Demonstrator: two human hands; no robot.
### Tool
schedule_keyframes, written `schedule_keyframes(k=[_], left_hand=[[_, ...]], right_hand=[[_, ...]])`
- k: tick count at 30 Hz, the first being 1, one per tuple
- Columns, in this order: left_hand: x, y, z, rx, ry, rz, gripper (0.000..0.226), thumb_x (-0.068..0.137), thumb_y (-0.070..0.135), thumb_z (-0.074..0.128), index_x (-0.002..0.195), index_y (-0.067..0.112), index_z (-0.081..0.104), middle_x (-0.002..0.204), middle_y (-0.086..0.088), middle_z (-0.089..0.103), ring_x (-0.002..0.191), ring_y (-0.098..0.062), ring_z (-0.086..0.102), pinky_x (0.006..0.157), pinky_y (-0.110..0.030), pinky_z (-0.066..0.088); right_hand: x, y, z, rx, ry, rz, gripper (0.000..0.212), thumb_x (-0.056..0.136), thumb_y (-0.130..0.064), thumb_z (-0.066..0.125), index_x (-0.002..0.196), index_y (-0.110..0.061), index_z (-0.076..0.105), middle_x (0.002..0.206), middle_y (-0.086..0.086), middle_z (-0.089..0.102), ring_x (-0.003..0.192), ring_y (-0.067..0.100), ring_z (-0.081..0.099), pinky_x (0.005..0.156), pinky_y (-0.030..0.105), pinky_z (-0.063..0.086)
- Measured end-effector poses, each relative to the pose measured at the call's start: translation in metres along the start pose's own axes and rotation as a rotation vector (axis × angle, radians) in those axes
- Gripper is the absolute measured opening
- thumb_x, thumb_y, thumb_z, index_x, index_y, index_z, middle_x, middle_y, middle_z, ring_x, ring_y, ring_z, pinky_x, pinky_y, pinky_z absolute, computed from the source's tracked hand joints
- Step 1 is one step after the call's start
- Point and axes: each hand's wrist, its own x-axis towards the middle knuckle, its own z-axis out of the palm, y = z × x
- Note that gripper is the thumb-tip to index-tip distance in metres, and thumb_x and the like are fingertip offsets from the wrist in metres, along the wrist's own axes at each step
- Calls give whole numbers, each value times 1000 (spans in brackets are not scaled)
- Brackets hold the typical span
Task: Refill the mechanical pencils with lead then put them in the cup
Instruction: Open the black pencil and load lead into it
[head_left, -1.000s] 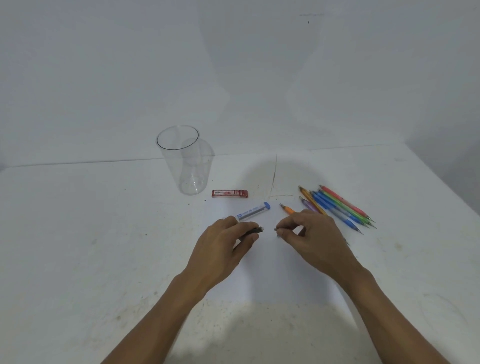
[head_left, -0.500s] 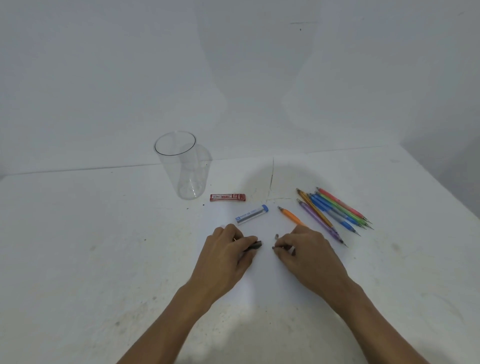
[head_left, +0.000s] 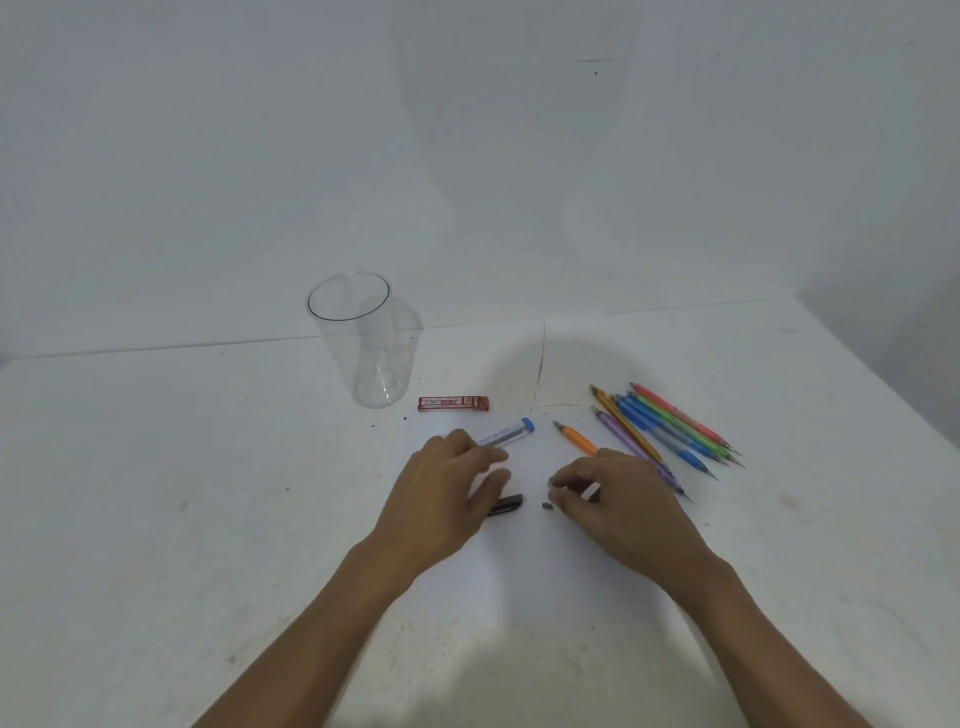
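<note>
Surface (head_left: 156, 519): white, flat, scuffed and speckled with dark marks; a thin dark crack is seen at its far middle. It is backed by a plain white wall (head_left: 467, 156), on which soft shadows fall.

Left to right on the surface:
- Clear cup (head_left: 363, 340), upright, empty, far left of the group.
- Red lead case (head_left: 453, 404), flat, just right of the cup base, apart from it.
- Clear lead tube with blue cap (head_left: 511, 432), lying tilted; its near end is covered by the left fingers (head_left: 485, 453). Contact cannot be told.
- Left hand (head_left: 447, 493), palm down; fingers blurred. A dark pencil barrel (head_left: 506, 504) projects from under the hand. Whether the grip is closed on it or merely rests over it cannot be told.
- A small dark piece (head_left: 545, 504) lies between the hands, just beside the right fingertips; what it is cannot be made out.
- Right hand (head_left: 618, 499), fingers curled with tips pinched together; a pale bit shows within the grip, too small to name.
- Orange pencil (head_left: 575, 438), near end hidden behind the right hand.
- Bundle of coloured mechanical pencils (head_left: 670, 426), side by side, tips toward the near right; the purple one is partly hidden by the right hand.

Both forearms are cut off at the lower edge.
</note>
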Motion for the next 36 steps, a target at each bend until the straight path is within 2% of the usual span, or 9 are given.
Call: schedule_keyframes(k=[3,6,11,14,19,22,24,30,36], left_hand=[[25,-3,0,36,37,-40,28,96,35,54,119,26,67,102,4,62,93,-16,57,74,-26,46],[45,-3,5,112,14,-56,31,97,38,51,121,25,66,112,1,62,102,-19,57,80,-27,45],[55,-4,18,206,-28,-61,29,97,40,49,104,19,69,98,1,58,93,-21,55,75,-31,48],[57,-5,19,156,-12,-79,23,94,35,56,106,19,67,102,2,63,94,-20,56,81,-34,49],[58,2,6,-216,-49,-258,14,93,34,61,100,22,60,89,11,64,79,-8,59,69,-23,48],[55,10,-8,-496,-8,-290,16,89,34,67,97,21,63,74,13,63,63,0,57,59,-13,44],[53,15,-17,-612,6,-294,15,89,32,69,98,21,65,78,11,67,66,1,60,59,-10,46],[47,23,-30,-734,-10,-252,14,90,33,67,99,23,67,85,8,71,79,-5,66,66,-14,50],[43,23,-33,-735,-29,-246,13,91,31,65,101,22,67,89,8,72,87,-8,67,74,-21,51]], right_hand=[[8,-1,-6,24,89,-8,21,92,-35,62,109,-28,72,98,-13,71,78,-3,58,75,4,39],[17,-2,-9,52,140,8,24,94,-36,60,111,-24,72,102,-9,73,80,0,58,81,11,42],[25,-5,-8,65,163,-17,24,95,-34,58,110,-22,72,100,-9,72,77,-2,56,71,-1,34],[29,-5,-5,80,179,-23,23,96,-32,58,109,-20,72,100,-7,72,81,1,59,77,7,42],[33,-8,-3,176,248,-18,22,93,-31,62,111,-21,70,99,-6,72,80,6,65,83,28,57],[35,-12,-2,288,330,-7,25,90,-32,65,115,-25,66,96,-8,72,77,5,67,76,20,57],[37,-15,-1,371,373,-24,26,90,-31,66,115,-25,64,96,-8,72,78,4,68,73,19,58],[40,-23,2,556,432,-89,21,90,-20,67,111,-19,68,87,-5,75,76,10,72,76,34,61],[38,-25,4,577,457,-149,21,90,-14,68,111,-15,70,86,-3,76,74,9,72,75,34,62]])
